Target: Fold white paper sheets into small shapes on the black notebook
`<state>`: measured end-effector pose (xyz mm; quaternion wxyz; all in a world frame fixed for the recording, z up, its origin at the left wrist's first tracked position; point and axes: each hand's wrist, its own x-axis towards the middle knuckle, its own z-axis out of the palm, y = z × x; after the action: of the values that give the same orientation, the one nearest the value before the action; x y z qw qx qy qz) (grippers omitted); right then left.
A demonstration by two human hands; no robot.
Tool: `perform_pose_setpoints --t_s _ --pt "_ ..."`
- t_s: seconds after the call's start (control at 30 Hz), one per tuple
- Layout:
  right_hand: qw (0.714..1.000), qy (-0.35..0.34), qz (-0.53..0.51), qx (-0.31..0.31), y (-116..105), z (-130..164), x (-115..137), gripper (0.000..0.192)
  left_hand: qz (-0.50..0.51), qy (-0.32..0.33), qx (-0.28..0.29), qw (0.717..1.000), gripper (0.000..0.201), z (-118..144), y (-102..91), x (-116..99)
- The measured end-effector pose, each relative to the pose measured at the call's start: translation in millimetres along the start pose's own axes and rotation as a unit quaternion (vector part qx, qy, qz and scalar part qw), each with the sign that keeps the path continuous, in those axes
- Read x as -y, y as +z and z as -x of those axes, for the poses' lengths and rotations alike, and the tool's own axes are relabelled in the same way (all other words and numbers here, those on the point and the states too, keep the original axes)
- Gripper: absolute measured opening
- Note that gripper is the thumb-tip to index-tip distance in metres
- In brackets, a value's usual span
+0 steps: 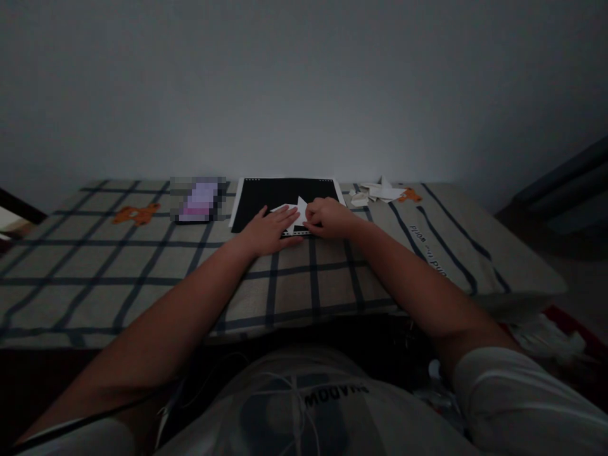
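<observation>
One folded white paper [302, 209] lies on the black sheet [266, 193], likely light and easily creased; take it by its edges. Your left grip [270, 229] rests flat, unclamped; your right grip [330, 217] curls beside it, whether pinching I cannot tell.

Left forearm [194, 301] and right forearm [411, 269] angle inward over near edge of desk [291, 285]. Left hand [270, 233] palm down, fingers extended, thumb apart. Right hand [330, 217] fingers curled, grip unclear.
</observation>
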<state>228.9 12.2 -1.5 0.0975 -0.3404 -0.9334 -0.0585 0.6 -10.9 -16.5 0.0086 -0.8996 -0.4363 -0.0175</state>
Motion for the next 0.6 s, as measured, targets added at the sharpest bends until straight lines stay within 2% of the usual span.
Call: perform_pose_setpoints --t_s 0.23,0.53,0.6 --pt "0.995 -0.047 -0.083 0.024 -1.1 0.5 -13.4 0.029 0.001 0.001 0.001 1.000 0.073 -0.5 -1.0 0.0" --pt "0.992 -0.048 -0.115 -0.008 2.4 1.7 -7.2 0.026 -0.013 0.013 -0.039 0.999 0.074 -1.1 1.5 -1.4" --pt "0.993 -0.026 -0.116 -0.013 0.8 1.2 -4.1 0.025 -0.014 0.015 -0.039 0.999 0.073 -1.5 1.6 -0.1"
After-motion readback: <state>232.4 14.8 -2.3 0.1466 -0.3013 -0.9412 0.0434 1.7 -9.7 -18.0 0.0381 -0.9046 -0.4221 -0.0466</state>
